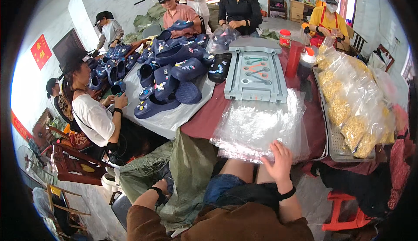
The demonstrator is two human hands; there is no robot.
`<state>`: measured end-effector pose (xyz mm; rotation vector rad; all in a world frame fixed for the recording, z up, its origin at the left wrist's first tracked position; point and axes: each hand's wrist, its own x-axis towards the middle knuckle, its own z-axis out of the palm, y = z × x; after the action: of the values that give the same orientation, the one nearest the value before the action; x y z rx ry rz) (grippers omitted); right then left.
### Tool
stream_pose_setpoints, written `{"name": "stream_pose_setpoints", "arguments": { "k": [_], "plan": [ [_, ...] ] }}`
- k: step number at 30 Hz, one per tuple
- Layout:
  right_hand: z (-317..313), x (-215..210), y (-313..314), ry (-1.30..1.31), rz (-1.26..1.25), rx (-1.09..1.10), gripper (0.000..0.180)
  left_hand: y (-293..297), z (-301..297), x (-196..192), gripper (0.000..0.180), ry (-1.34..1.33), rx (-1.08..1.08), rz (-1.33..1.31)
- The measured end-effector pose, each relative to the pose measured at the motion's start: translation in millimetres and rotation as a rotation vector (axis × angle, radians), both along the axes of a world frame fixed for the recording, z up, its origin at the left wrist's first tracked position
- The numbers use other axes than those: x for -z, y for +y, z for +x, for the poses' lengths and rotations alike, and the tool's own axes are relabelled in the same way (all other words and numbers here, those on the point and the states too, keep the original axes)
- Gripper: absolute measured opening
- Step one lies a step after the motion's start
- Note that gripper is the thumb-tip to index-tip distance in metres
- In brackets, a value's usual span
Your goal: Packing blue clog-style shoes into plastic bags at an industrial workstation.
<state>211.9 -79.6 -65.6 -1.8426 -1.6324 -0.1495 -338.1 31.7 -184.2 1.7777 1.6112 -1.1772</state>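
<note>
Position: your right hand (278, 161) is at the near edge of the clear plastic bags (261, 128), which lie flat in a loose stack on the dark red tablecloth (203, 118) directly in front of you. Its fingers are extended and the thumb stands well apart; it grips nothing. Whether the fingertips press on the film or lie just above it cannot be told.

Your left hand (162, 185) is low at your left side, at the green woven sack (187, 167), with its fingers partly curled. A dark blue item (167, 171) shows just beyond it, only partly visible; you cannot confirm from this view whether the hand has hold of it.

The navy clogs (187, 69) are heaped on the table to your forward left, beside the grey plastic platform (256, 73) at the far end of the bags.

Step in hand: this appears to be a bagging stage, with the left hand at the sack and the right at the bag supply. Next move, as judged: separate one bag from the stack. This calls for a light thumb-and-finger pinch on a single edge, since thin film may cling in layers.
</note>
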Motion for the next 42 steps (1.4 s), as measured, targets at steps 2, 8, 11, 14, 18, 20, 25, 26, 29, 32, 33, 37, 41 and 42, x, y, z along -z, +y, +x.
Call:
{"name": "stream_pose_setpoints", "arguments": {
  "k": [2,8,11,14,18,20,25,26,29,32,33,37,41,42],
  "plan": [
    [-2,-3,1,0.024,0.019,-0.020,0.058,-17,-27,42,0.090,0.026,-0.124,0.117],
    [-6,4,6,0.009,0.037,-0.054,0.060,-41,-29,43,0.084,0.098,-0.141,0.070],
    [4,5,0,0.007,0.012,0.000,0.060,12,23,-36,0.068,0.109,0.013,0.116],
    [7,6,-1,0.018,0.030,0.003,0.061,71,53,-110,0.054,-0.110,-0.082,0.457],
    [-8,-2,4,0.052,0.045,-0.066,0.062,141,38,-170,0.066,-0.634,0.007,0.924],
    [-3,0,3,0.043,0.038,-0.024,0.058,174,90,-208,0.079,-0.742,0.027,1.059],
    [0,2,2,0.055,0.002,-0.007,0.061,231,170,-216,0.085,-1.216,-0.740,0.833],
    [1,1,1,0.063,0.007,-0.003,0.060,240,179,-208,0.085,-1.223,-0.734,0.822],
    [-6,-5,4,0.071,0.028,-0.027,0.059,270,177,-156,0.078,-1.443,-0.831,0.655],
    [-20,-8,9,0.095,0.064,-0.099,0.058,285,141,-124,0.073,-1.653,-0.942,0.695],
    [0,4,3,0.058,0.023,0.009,0.058,282,232,-133,0.085,-1.662,-1.320,0.439],
    [-7,-4,4,0.073,0.048,-0.035,0.058,262,238,-146,0.104,-1.015,-1.058,1.312],
    [-3,-5,2,0.046,0.052,-0.005,0.056,242,242,-183,0.094,-1.118,-0.461,1.717],
    [-5,-6,3,0.051,0.051,-0.015,0.056,241,234,-193,0.094,-1.106,-0.462,1.723]
  ]
}}
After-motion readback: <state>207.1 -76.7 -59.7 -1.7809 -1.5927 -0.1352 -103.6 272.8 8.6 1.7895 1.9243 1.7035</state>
